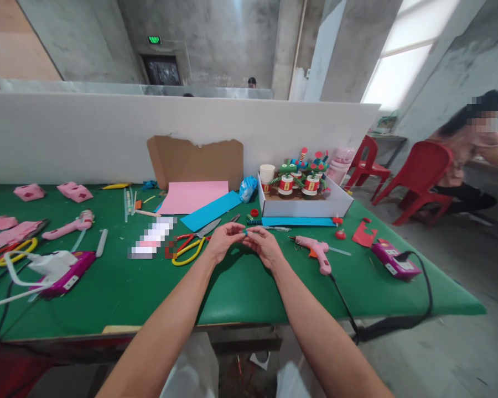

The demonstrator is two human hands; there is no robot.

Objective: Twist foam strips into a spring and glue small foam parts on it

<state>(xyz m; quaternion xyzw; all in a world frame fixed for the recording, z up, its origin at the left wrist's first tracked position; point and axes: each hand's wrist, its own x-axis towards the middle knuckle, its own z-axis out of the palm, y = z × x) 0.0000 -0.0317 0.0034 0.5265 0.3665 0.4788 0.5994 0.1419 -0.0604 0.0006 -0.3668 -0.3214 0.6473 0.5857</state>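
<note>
The green sign (154, 40) above the dark door, the red-banded cups (286, 186) in the white box (302, 208) and the 2 purple power strips (392, 262) carry markings too small to read. Both forearms reach forward over the green table (249, 305), converging near its middle. The left hand (224, 241) and right hand (266, 245) nearly meet — thumbs and fingertips pinching a tiny blue-green piece (245, 233) between them, above the table. Scissors (211, 227) lie beside the left hand; a pink glue gun (315, 247) lies right of the right hand.
</note>
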